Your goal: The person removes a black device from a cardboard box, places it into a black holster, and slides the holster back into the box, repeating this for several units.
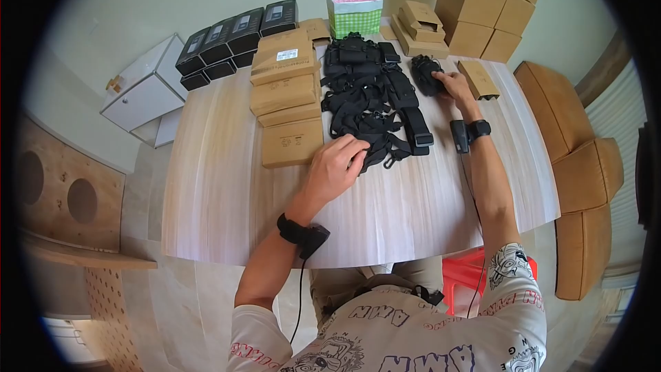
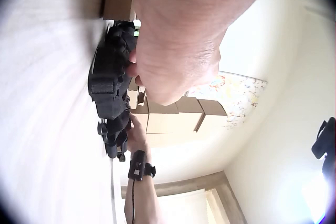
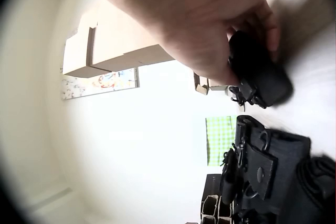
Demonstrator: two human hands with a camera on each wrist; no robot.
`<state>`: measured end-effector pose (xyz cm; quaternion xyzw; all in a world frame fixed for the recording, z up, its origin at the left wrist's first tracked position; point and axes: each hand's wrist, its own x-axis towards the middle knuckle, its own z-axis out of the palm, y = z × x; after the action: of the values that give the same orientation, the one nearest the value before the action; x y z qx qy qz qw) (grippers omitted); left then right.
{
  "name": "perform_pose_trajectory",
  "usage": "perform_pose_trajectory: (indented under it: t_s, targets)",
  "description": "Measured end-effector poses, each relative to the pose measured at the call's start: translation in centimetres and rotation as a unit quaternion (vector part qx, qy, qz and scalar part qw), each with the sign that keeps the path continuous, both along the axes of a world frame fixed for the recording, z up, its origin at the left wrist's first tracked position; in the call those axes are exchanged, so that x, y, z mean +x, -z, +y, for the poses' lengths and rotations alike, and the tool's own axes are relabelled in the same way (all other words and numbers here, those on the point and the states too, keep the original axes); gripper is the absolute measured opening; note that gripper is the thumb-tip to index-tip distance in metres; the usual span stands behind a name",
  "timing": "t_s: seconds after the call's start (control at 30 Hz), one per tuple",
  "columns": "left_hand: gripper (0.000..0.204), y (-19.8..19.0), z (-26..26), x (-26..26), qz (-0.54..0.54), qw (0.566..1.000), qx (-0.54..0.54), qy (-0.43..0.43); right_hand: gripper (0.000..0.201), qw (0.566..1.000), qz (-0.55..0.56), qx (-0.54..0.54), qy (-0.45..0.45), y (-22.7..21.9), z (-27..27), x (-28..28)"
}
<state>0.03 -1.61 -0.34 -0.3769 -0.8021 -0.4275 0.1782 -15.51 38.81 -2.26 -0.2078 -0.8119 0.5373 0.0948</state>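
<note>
On the table lies a pile of black webbing straps (image 1: 365, 107) with buckles, clips and pouches. My left hand (image 1: 337, 164) is at the near end of this pile, fingers bent and fingertips right at the straps; I cannot tell whether they pinch one. At the pile's right, my right hand (image 1: 453, 87) grips a small black pouch-like bundle (image 1: 425, 74). In the right wrist view, thumb and fingers are round the black bundle (image 3: 260, 71), and a flat black pouch (image 3: 262, 166) with a snap lies beside it. The left wrist view shows the strap pile (image 2: 107, 85) below my left fingers.
Flat brown boxes (image 1: 292, 143) are lined up left of the straps, with black boxes (image 1: 241, 31) behind. A green-checked bag (image 1: 354, 17) stands at the back. Cartons (image 1: 482, 10) are stacked at the back right, and a small brown box (image 1: 478, 79) lies beside my right hand.
</note>
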Motion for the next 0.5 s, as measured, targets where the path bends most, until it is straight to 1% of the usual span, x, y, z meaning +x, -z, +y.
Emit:
perform_pose_trajectory:
  t_s: [0.03, 0.1, 0.13, 0.17, 0.23, 0.3, 0.37, 0.43, 0.47, 0.5]
  targets:
    - [0.012, 0.0, 0.0, 0.0, 0.001, 1.0, 0.001, 0.0, 0.049, 1.0, 0.001, 0.001, 0.0, -0.4, 0.2, 0.1]
    - [0.012, 0.0, 0.1, 0.0, -0.003, 1.0, 0.001, 0.001, 0.049, 0.995, 0.046, -0.073, -0.046, -1.4, 0.9, 0.4]
    - [0.012, 0.0, 0.2, -0.1, -0.003, 1.0, 0.003, 0.002, 0.045, 0.992, 0.072, -0.09, -0.045, -2.4, -0.1, 0.6]
    - [0.012, 0.0, 0.3, -0.1, 0.001, 1.0, 0.009, 0.003, 0.045, 0.992, 0.072, -0.089, -0.044, -3.5, -1.3, 0.5]
    - [0.012, -0.2, 0.3, 0.0, 0.004, 1.0, 0.015, 0.006, 0.045, 0.981, 0.072, -0.136, -0.122, -4.9, -2.8, -1.5]
    - [0.012, -0.6, 0.2, 0.0, 0.005, 1.0, 0.012, 0.0, 0.043, 0.979, 0.063, -0.141, -0.132, -5.3, -5.0, -4.4]
    - [0.012, -0.6, 0.0, -0.1, 0.008, 1.0, 0.011, -0.006, 0.043, 0.979, 0.088, -0.156, -0.1, -4.5, -7.5, -7.2]
    - [0.012, -0.6, -0.1, -0.2, 0.01, 1.0, 0.01, -0.012, 0.043, 0.987, 0.094, -0.11, -0.068, -3.2, -9.6, -9.5]
    - [0.012, -0.6, -0.2, -0.2, 0.007, 1.0, 0.011, -0.014, 0.05, 0.991, 0.065, -0.058, -0.098, -2.4, -10.1, -10.5]
    - [0.012, -0.6, -0.2, -0.3, 0.004, 1.0, 0.011, -0.015, 0.05, 0.991, 0.066, -0.058, -0.1, -2.7, -10.6, -10.4]
